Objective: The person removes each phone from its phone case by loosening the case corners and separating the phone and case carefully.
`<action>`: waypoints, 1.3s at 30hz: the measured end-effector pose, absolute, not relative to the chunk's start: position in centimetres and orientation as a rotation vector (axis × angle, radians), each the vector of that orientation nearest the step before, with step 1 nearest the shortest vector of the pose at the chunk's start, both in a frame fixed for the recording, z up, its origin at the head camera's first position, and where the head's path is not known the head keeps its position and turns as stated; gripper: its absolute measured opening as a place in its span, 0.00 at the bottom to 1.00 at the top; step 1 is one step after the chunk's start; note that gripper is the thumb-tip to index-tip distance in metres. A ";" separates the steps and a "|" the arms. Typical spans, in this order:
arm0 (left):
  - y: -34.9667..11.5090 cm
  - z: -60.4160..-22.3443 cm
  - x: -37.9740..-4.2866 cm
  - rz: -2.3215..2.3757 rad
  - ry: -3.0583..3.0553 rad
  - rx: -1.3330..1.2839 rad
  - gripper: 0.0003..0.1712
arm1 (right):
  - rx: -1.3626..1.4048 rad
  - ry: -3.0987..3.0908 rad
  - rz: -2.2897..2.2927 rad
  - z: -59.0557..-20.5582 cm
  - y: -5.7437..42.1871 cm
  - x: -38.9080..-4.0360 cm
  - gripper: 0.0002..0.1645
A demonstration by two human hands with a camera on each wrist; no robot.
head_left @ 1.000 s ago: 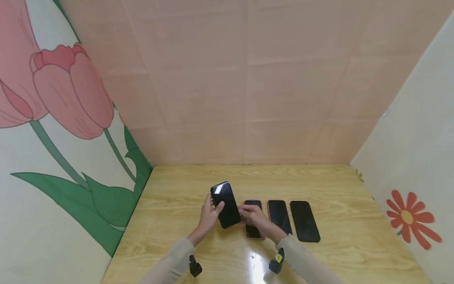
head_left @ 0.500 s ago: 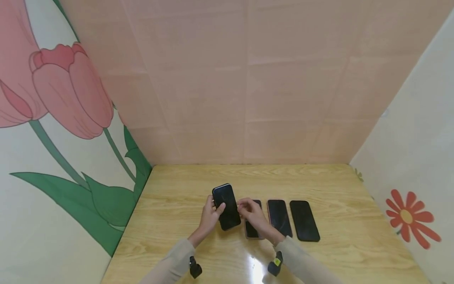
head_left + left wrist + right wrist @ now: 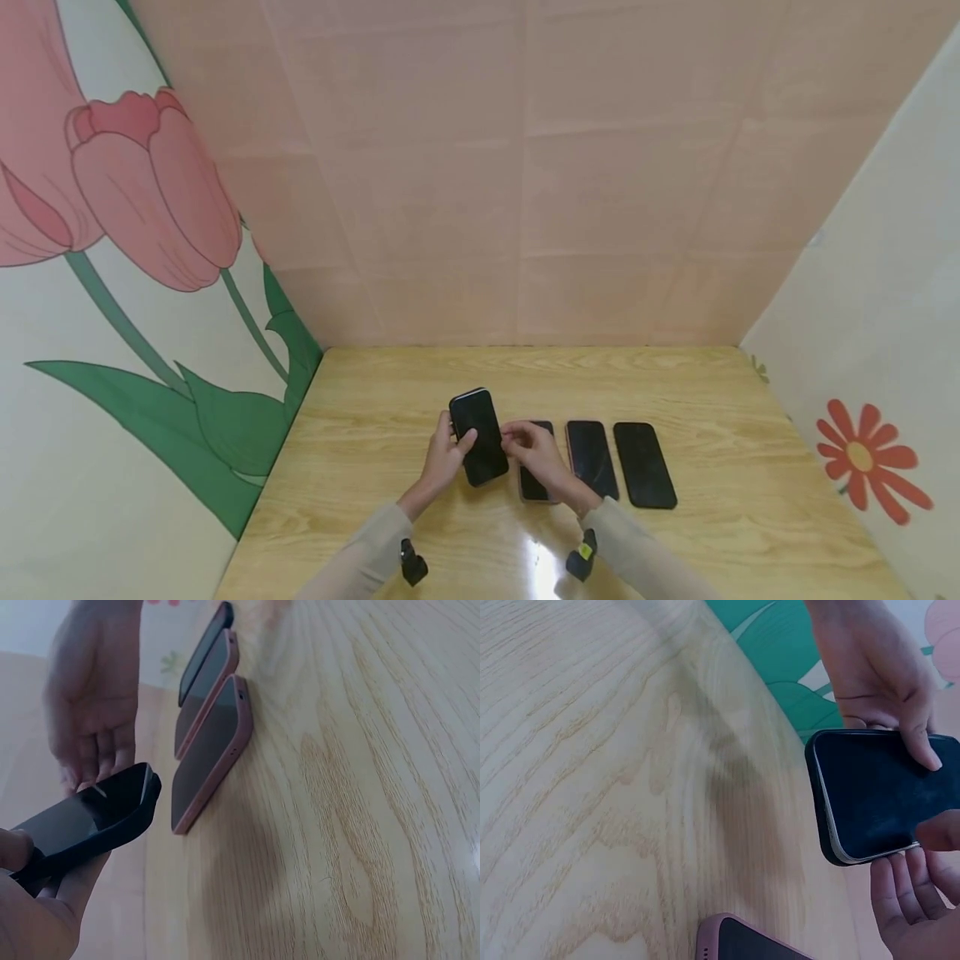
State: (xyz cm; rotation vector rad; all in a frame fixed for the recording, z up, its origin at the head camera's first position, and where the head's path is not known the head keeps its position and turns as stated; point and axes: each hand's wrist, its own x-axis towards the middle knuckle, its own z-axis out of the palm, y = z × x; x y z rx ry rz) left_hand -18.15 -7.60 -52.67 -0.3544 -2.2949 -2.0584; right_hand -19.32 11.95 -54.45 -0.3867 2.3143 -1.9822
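The black phone [image 3: 480, 450] is held above the table [image 3: 390, 392], short of its far edge, gripped by the left hand [image 3: 444, 457]. Its right side is pinched by the right hand [image 3: 538, 457], shifted slightly upward since a second ago; glare has been lost from the screen [image 3: 877, 795]. Work seems centred on that side, though any loosening is hard to judge. Three more phones [image 3: 592, 458] are laid toward the table's right edge.

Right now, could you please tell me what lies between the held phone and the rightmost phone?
In the head view, the right hand is beside the held phone, partly hiding one pink-edged phone; then another pink-edged phone follows.
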 end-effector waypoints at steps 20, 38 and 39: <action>-7.9 -52.9 -18.1 -2.099 -2.261 -0.262 0.15 | -0.569 2.104 -1.962 -56.2 12.9 -20.3 0.18; -7.7 -54.0 -18.5 -2.107 -2.268 -0.256 0.16 | -0.689 2.131 -1.880 -56.7 13.1 -20.0 0.20; -7.8 -54.6 -18.8 -2.122 -2.255 -0.248 0.16 | -0.698 2.127 -1.868 -56.6 13.1 -20.0 0.20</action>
